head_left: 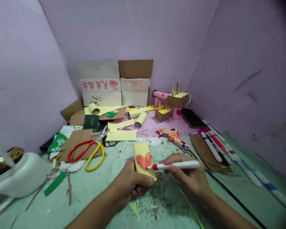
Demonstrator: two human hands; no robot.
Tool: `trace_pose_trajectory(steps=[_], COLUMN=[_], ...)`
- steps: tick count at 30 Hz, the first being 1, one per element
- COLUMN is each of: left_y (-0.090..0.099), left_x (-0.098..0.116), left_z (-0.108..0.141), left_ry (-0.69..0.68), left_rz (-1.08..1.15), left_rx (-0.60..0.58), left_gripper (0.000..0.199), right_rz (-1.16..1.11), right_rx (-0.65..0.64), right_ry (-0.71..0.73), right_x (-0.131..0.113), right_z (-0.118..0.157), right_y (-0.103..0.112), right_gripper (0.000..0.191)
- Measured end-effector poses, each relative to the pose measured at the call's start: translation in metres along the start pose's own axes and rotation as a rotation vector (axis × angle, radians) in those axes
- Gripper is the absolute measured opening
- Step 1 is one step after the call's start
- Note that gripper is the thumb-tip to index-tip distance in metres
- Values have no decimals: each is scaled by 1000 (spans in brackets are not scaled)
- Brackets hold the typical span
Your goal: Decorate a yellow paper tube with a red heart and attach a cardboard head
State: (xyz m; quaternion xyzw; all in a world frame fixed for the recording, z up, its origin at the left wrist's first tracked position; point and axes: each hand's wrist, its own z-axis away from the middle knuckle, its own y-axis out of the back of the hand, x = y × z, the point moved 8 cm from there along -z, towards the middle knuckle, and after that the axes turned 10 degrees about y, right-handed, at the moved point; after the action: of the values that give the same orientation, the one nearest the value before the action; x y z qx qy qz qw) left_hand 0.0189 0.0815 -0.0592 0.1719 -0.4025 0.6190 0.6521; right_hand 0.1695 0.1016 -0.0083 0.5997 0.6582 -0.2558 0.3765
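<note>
Right hand (187, 175) holds one marker (178, 165); left hand (135, 181) grips one yellow piece (144, 152) bearing one red heart (143, 161).

Yellow paper piece (139, 148) with scribbled red-orange heart (144, 161), white marker (181, 165) banded red, seemingly mint-green tabletop (85, 194)

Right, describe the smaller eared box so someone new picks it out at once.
Find the big upright cardboard panel with red lettering, then look just right of its foot. The small eared box sits there on the pink sheet, plain brown sides, yellow top. The larger eared box beside it is perched up on a pink tube; yours sits low.
</note>
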Motion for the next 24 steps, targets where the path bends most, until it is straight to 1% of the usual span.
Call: trace_pose_trajectory(steps=[5,14,20,24], left_y=[1,-2,-1,-1], left_x=[-1,-1,-2,-2], left_z=[-2,-1,-1,-2], left_ry=[6,-8,5,0], left_rz=[5,-36,-33,-35], left_rx=[7,-37,-5,-10], left_gripper=[25,26,27,26], right_rz=[30,79,13,17], right_rx=[11,43,-16,6], right_ry=[-11,5,-21,-29], right_x=[3,-6,-2,1], right_z=[2,-3,0,1], right_y=[2,3,-1,1], right_gripper=[11,10,15,16])
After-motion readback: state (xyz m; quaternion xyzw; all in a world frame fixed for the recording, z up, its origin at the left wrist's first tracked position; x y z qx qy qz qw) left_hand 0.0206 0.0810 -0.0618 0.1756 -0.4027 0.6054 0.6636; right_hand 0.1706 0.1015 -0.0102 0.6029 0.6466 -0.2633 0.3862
